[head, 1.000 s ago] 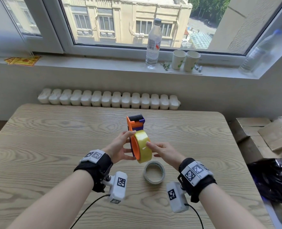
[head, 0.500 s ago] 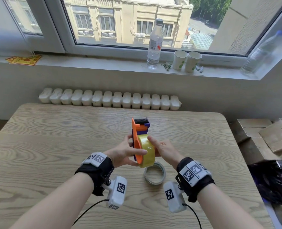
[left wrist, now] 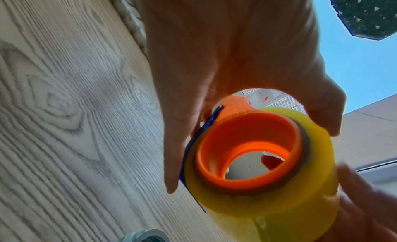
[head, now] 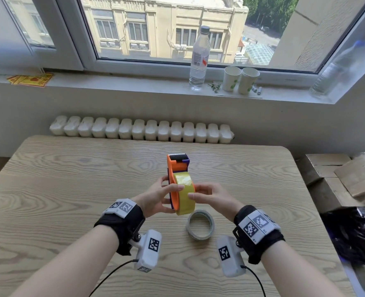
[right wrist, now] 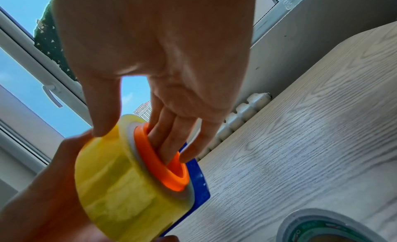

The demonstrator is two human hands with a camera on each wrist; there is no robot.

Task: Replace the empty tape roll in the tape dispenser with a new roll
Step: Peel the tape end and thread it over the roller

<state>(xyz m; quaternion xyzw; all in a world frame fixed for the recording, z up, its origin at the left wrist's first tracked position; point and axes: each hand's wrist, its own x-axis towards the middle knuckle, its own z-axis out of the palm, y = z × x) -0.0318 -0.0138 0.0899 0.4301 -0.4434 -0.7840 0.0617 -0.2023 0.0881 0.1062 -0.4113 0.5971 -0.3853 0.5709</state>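
Yellow new roll on orange hub of dispenser, frame centre, axis pointing left-right between hands. Left hand grips dispenser and roll; right hand pinches roll, fingers in hub. Probably not fully seated. Empty roll on table, below.

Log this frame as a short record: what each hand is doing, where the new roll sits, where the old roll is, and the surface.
left hand: grips the orange and purple plastic tape dispenser, thumb across the new roll
right hand: thumb on the roll's outer face, fingers reaching into the orange hub
new roll: yellow translucent tape roll, seated around the orange hub
old roll: empty grey tape core ring, lying flat on the table in front of the hands
surface: light wood-grain table
dispenser position: held above the table, cutter end away from the person
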